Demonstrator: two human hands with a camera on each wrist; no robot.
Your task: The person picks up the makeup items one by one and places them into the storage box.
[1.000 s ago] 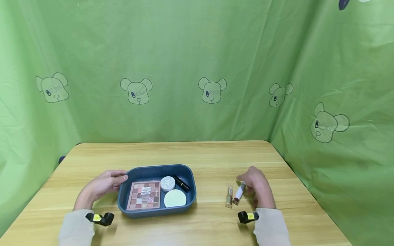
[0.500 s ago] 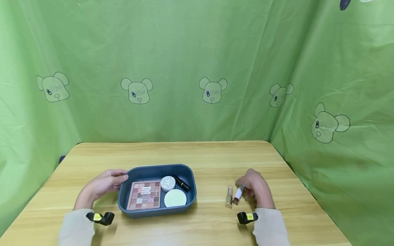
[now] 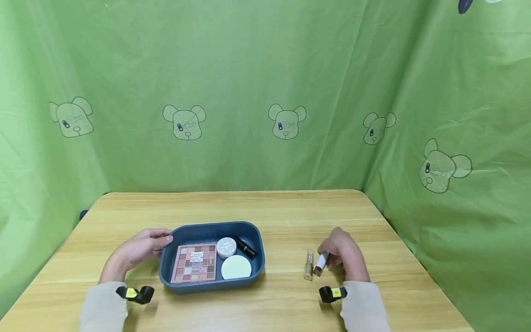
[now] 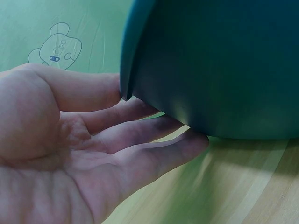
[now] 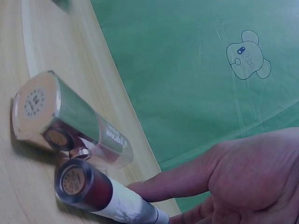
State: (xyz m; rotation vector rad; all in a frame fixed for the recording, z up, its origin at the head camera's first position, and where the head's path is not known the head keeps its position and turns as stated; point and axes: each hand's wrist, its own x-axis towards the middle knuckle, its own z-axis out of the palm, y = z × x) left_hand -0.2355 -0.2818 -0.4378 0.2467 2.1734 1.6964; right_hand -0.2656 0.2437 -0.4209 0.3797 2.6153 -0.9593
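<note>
My left hand [image 3: 138,249] rests against the left end of a dark blue tray [image 3: 213,288]. In the left wrist view the thumb touches the tray's rim, and the fairly straight fingers [image 4: 159,158] lie along its outer wall. On the right, my right hand [image 3: 342,249] pinches a lip gloss tube [image 3: 321,263] with a white sleeve and a dark red end. The right wrist view has the thumb along that tube's side; the other fingers are partly hidden. Beside it lies a second, clear-cased lip gloss tube [image 3: 309,265] with a peach-coloured end.
Inside the tray are an eyeshadow palette [image 3: 194,263], a round white jar with a star lid [image 3: 226,247], a pale round compact [image 3: 236,267] and a black lipstick [image 3: 244,247]. The wooden table [image 3: 282,304] is backed by a green curtain [image 3: 232,157].
The right hand has shifted slightly toward the near side and closed in on the white-sleeved tube, covering more of it. The left hand and tray stay put.
</note>
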